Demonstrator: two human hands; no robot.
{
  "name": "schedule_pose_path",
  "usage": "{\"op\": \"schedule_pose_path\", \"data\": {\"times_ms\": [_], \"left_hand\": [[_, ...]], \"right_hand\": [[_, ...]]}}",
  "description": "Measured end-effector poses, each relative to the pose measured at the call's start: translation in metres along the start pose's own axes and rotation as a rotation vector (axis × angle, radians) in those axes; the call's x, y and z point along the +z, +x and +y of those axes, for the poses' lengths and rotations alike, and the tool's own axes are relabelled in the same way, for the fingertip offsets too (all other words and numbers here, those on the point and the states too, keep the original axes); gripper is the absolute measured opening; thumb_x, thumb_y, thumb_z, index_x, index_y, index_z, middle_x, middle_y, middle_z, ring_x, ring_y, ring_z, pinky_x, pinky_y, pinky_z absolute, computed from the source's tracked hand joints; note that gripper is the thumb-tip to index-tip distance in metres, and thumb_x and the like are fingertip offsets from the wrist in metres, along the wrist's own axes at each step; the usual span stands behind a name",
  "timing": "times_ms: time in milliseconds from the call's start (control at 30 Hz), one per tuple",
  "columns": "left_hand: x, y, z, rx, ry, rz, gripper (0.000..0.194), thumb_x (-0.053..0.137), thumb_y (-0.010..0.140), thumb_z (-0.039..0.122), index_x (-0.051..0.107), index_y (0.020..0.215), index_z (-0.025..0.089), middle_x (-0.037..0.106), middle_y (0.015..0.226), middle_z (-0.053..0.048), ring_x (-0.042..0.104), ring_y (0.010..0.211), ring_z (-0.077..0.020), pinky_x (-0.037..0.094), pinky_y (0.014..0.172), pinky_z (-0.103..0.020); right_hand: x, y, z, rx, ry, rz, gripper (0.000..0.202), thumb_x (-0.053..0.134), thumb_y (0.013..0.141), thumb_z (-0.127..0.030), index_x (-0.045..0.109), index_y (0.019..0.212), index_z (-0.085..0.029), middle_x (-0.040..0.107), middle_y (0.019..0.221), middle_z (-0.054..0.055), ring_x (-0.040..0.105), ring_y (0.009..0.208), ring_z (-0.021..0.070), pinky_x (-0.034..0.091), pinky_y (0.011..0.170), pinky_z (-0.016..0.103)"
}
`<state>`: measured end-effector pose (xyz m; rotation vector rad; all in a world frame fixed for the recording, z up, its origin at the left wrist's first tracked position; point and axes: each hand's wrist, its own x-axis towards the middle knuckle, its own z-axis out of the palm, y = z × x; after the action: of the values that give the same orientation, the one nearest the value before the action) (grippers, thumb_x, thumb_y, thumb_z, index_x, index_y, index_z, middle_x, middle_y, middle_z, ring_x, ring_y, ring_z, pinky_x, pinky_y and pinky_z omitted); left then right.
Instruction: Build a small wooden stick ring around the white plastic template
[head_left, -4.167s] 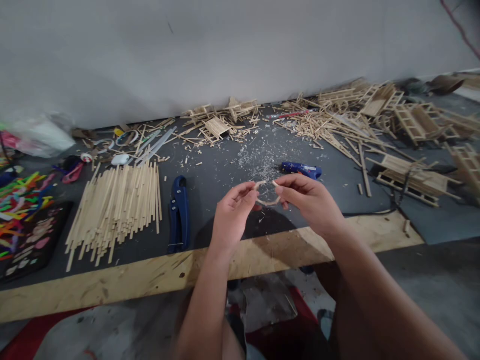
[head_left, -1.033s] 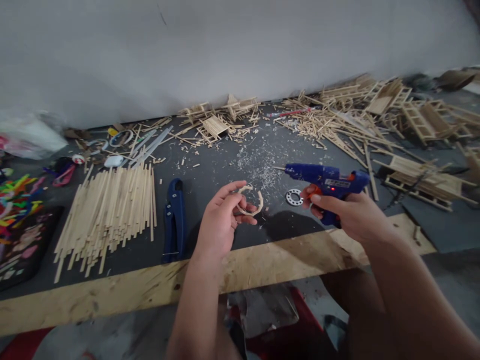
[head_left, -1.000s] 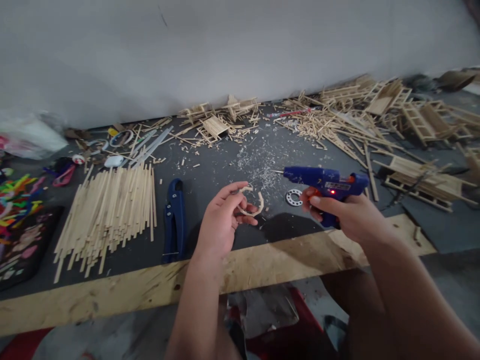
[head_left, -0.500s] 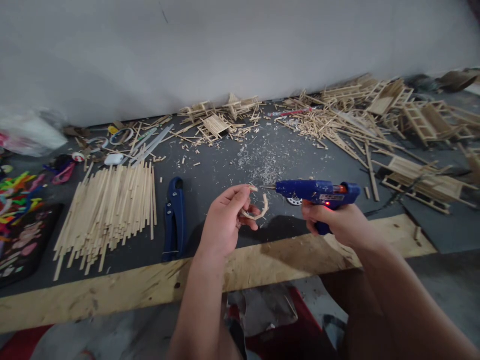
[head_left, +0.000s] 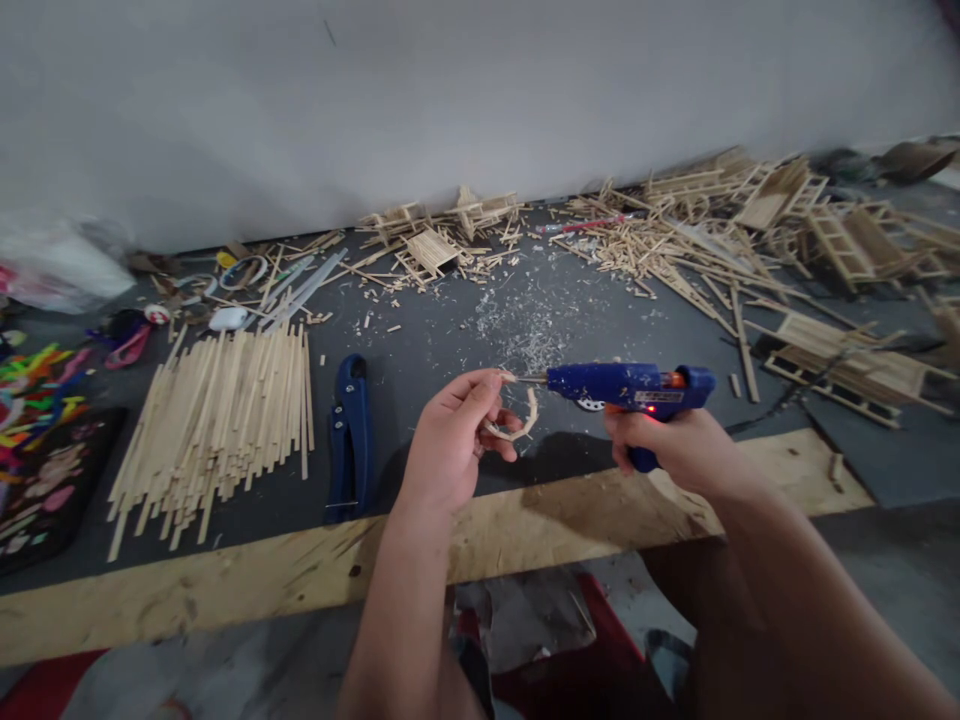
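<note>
My left hand (head_left: 457, 430) pinches a curved chain of short wooden stick pieces (head_left: 531, 408), bent into an open ring; part of it is hidden behind my fingers. A blue glue gun (head_left: 615, 382), its red light glowing, is gripped in my right hand (head_left: 667, 440). The gun points left, and its metal nozzle reaches the upper end of the ring by my left fingertips; whether it touches I cannot tell. Behind the gun, a white perforated disc (head_left: 591, 405) partly shows on the dark tabletop.
Left of my hands lie a blue cutter (head_left: 350, 440) and a spread of thin wooden sticks (head_left: 217, 420). Small wooden models (head_left: 431, 252) and loose pieces line the wall. Larger stick models (head_left: 847, 360) stand at right, near the gun's cord. Glue shreds (head_left: 525, 325) litter the middle.
The glue gun in my right hand has shifted slightly left, bringing its nozzle closer to the upper end of the wooden ring. My left hand has stayed almost still.
</note>
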<state>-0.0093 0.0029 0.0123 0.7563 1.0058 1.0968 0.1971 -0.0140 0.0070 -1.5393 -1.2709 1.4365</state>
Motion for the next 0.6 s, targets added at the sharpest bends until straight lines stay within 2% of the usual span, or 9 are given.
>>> {"op": "schedule_pose_path", "data": {"times_ms": [200, 600], "left_hand": [[0.0, 0.0, -0.001, 0.002, 0.005, -0.005, 0.02, 0.063, 0.075, 0.035, 0.064, 0.085, 0.018, 0.04, 0.057, 0.004, 0.055, 0.056, -0.0108, 0.043, 0.035, -0.017], [0.0, 0.0, 0.0, 0.016, -0.003, -0.026, 0.019, 0.063, 0.075, 0.034, 0.064, 0.086, 0.019, 0.041, 0.057, 0.004, 0.056, 0.057, -0.011, 0.043, 0.037, -0.017]], "right_hand": [[0.001, 0.0, -0.003, 0.013, -0.031, -0.032, 0.007, 0.055, 0.068, -0.022, 0.055, 0.061, -0.02, 0.053, 0.05, -0.002, 0.052, 0.046, 0.0149, 0.041, 0.051, 0.03], [-0.001, 0.007, 0.01, -0.02, 0.067, -0.011, 0.009, 0.058, 0.068, -0.021, 0.054, 0.06, -0.02, 0.052, 0.052, -0.003, 0.052, 0.042, 0.0131, 0.04, 0.044, 0.027]]}}
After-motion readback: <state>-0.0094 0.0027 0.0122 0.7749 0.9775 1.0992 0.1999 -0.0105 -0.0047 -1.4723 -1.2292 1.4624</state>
